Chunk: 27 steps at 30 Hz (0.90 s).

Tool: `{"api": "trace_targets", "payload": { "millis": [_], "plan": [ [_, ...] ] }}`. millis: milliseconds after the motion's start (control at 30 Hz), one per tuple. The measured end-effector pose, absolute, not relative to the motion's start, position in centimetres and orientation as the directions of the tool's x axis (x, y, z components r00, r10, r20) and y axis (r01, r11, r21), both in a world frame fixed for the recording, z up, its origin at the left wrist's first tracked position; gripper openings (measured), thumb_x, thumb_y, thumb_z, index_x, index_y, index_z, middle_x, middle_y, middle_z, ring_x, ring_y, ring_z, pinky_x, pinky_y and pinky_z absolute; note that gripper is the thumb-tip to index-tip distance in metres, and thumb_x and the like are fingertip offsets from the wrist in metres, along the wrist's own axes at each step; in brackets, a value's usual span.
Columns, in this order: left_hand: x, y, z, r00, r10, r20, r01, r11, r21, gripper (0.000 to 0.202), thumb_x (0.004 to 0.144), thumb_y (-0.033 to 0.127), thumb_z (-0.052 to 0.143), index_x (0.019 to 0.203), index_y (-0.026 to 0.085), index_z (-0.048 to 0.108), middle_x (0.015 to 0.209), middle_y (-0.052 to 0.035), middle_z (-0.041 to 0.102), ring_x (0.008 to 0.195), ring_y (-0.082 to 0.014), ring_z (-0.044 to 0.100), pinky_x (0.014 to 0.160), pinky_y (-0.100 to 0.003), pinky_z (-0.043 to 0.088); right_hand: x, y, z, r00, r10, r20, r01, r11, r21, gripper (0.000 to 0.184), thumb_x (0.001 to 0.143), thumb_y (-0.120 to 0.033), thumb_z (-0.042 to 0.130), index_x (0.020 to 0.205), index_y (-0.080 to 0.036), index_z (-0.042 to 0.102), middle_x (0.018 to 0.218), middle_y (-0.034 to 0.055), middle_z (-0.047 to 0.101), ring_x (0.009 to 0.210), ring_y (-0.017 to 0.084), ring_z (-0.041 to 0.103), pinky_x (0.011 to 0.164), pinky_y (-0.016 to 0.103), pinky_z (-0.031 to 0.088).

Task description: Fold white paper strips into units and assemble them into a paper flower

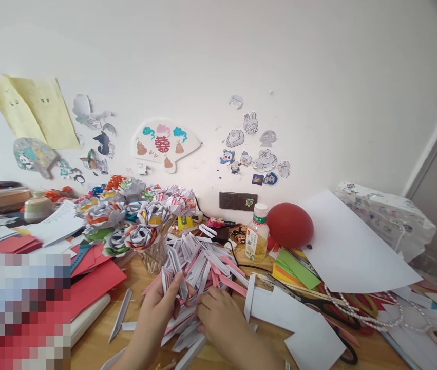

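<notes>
My left hand [163,298] is closed around a small bunch of folded paper strips [175,263], with the thumb pressed along their side. Close to its right, my right hand [220,313] reaches into a loose pile of white and pink folded paper strips [203,252]. Its fingers are curled downward and their tips are hidden, so what they grip cannot be made out. A single folded strip [120,315] lies apart on the wooden table, left of my left wrist. Behind the pile, folded-paper flowers [143,234] stand in a clear vase [153,261].
A drink bottle [257,234] and a red balloon [289,226] stand behind the pile. To the right lie white paper [299,318], black-handled scissors [345,347], green paper [299,268] and a bead string [372,321]. Red paper [100,280] lies at the left.
</notes>
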State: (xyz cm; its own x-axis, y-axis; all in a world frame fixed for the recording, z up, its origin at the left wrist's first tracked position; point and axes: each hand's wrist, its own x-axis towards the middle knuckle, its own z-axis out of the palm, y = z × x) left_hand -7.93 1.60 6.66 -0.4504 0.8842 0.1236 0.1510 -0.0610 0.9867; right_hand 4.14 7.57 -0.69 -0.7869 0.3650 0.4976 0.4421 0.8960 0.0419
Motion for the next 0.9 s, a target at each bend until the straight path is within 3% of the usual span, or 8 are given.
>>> {"api": "trace_targets", "payload": {
  "millis": [333, 600, 767, 900],
  "plan": [
    [-8.2, 1.6, 6.4, -0.435, 0.892, 0.119, 0.136, -0.066, 0.989, 0.046, 0.068, 0.059, 0.052, 0.053, 0.015, 0.053, 0.040, 0.0040, 0.046, 0.034, -0.0060, 0.035, 0.035, -0.017, 0.025, 4.5, 7.5, 0.1, -0.741, 0.475, 0.475, 0.524, 0.851, -0.033, 0.010, 0.075, -0.025, 0.065, 0.078, -0.017, 0.059, 0.083, 0.0023, 0.060, 0.085, 0.020, 0.051, 0.068, 0.031, 0.041],
    [-8.0, 1.6, 6.8, -0.428, 0.894, 0.134, 0.168, -0.067, 0.983, 0.048, 0.068, 0.060, 0.051, 0.052, 0.015, 0.052, 0.042, 0.0031, 0.048, 0.035, -0.0065, 0.035, 0.035, -0.017, 0.027, 5.2, 6.8, 1.5, -0.803, 0.414, 0.428, 0.432, 0.900, -0.060, 0.016, 0.076, -0.026, 0.063, 0.087, -0.016, 0.057, 0.086, 0.0031, 0.060, 0.087, 0.020, 0.049, 0.074, 0.032, 0.039],
    [-8.1, 1.7, 6.5, -0.414, 0.903, 0.119, 0.153, -0.060, 0.986, 0.047, 0.069, 0.060, 0.050, 0.053, 0.015, 0.054, 0.042, 0.0028, 0.048, 0.035, -0.0063, 0.036, 0.036, -0.017, 0.027, 5.5, 7.0, 1.4, -0.822, 0.418, 0.387, 0.417, 0.904, -0.091, 0.025, 0.072, -0.034, 0.068, 0.088, -0.017, 0.058, 0.088, 0.0031, 0.061, 0.089, 0.021, 0.049, 0.075, 0.032, 0.040],
    [-8.2, 1.7, 6.5, -0.412, 0.902, 0.129, 0.163, -0.066, 0.984, 0.046, 0.070, 0.058, 0.051, 0.055, 0.015, 0.054, 0.042, 0.0029, 0.048, 0.036, -0.0059, 0.036, 0.037, -0.017, 0.026, 5.7, 7.2, 1.1, -0.829, 0.417, 0.373, 0.372, 0.909, -0.189, 0.036, 0.070, -0.046, 0.066, 0.092, -0.018, 0.059, 0.088, 0.0033, 0.061, 0.089, 0.020, 0.050, 0.076, 0.030, 0.040]
  ]
}}
